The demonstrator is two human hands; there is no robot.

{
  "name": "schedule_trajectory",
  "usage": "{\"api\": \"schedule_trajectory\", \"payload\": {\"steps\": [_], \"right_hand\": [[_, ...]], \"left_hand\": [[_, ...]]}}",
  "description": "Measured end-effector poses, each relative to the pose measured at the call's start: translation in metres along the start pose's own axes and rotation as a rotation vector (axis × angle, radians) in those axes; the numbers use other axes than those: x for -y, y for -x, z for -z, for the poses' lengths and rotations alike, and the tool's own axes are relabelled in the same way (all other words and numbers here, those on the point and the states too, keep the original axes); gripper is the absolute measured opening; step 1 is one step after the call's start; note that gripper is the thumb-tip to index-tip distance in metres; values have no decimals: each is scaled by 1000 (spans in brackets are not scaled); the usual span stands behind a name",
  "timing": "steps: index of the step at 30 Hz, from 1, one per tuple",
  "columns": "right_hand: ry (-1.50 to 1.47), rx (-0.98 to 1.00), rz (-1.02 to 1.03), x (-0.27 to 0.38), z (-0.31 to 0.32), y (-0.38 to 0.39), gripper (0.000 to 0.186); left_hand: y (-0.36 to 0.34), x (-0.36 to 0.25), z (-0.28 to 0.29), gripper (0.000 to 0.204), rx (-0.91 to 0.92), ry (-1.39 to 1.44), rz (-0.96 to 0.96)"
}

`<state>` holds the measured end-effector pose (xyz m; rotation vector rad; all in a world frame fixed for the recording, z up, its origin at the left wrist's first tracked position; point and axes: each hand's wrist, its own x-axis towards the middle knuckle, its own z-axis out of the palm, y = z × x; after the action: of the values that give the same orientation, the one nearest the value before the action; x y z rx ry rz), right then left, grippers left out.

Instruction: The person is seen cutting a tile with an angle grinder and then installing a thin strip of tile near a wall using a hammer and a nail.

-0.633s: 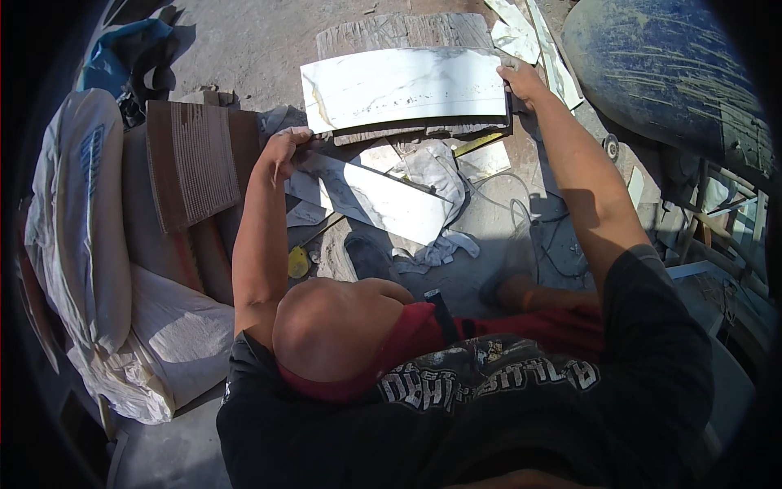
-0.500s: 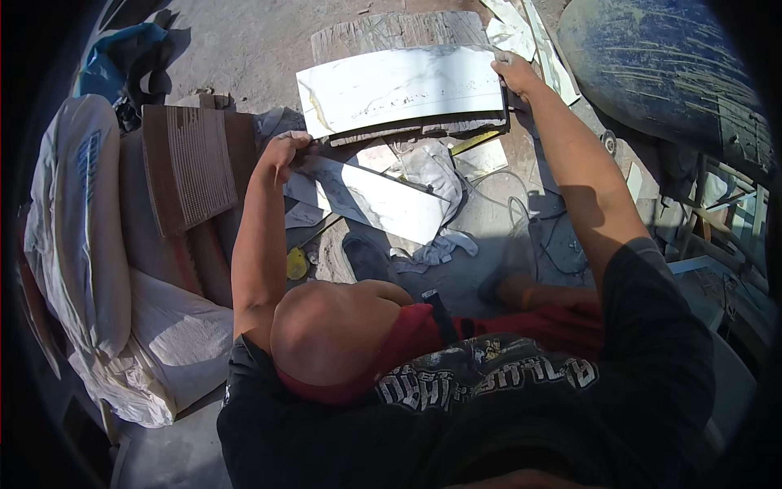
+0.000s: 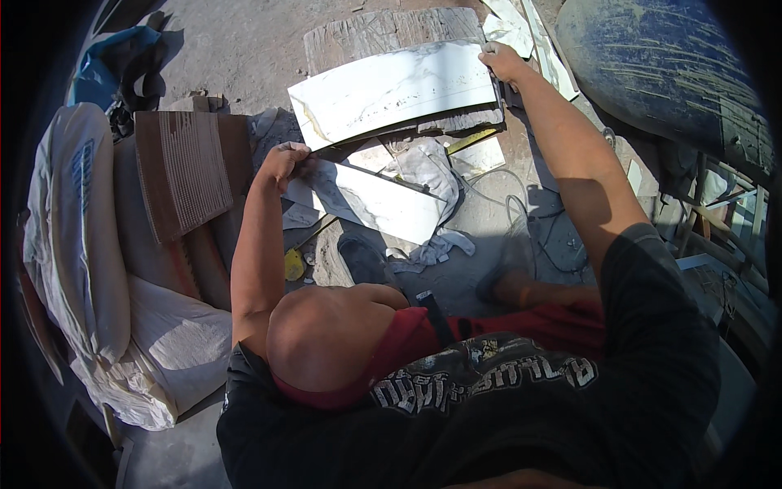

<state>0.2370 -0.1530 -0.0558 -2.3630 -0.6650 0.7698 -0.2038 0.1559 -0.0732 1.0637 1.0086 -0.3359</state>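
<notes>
A long white marble-patterned tile [image 3: 391, 91] is stretched between my two hands over a weathered wooden board [image 3: 391, 31]. My left hand [image 3: 285, 163] is closed at the tile's near left corner. At the opposite end, my right hand [image 3: 502, 63] grips the far right corner with its fingers partly behind the edge. The tile is tilted, its left end nearer to me. Below it lies a second white tile piece [image 3: 379, 200], close to my left hand, with a crumpled whitish cloth [image 3: 430, 167] against it.
A yellow tape measure [image 3: 294, 264] lies by my left foot, and a yellow strip [image 3: 472, 141] near the board. A grey cable [image 3: 513, 200] loops on the ground. Ribbed brown tiles [image 3: 187, 171] and white sacks [image 3: 77, 236] stand at left; a scuffed blue drum [image 3: 660, 65] at far right.
The tile's left end has dropped slightly toward me and turned, along with my left hand. My right hand still holds the other end, a little farther left in view.
</notes>
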Motion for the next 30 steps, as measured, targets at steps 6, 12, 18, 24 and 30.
{"api": "schedule_trajectory", "payload": {"steps": [6, 12, 18, 24, 30], "right_hand": [[41, -43, -18, -6, -7, -5, 27], [-68, -1, -126, -2, 9, 9, 24], [-704, 53, -311, 1, -10, 91, 15], [-936, 153, -402, -25, -42, 212, 21], [-1057, 9, -527, -20, -106, 278, 30]], "left_hand": [[-5, 4, 1, 9, -28, 13, -3], [-14, -12, -13, 7, -116, 29, -82], [-34, -67, -6, 11, -325, 290, -271], [-68, -164, -58, 14, -202, 231, -357], [-109, -196, -122, 23, -100, 96, -305]]}}
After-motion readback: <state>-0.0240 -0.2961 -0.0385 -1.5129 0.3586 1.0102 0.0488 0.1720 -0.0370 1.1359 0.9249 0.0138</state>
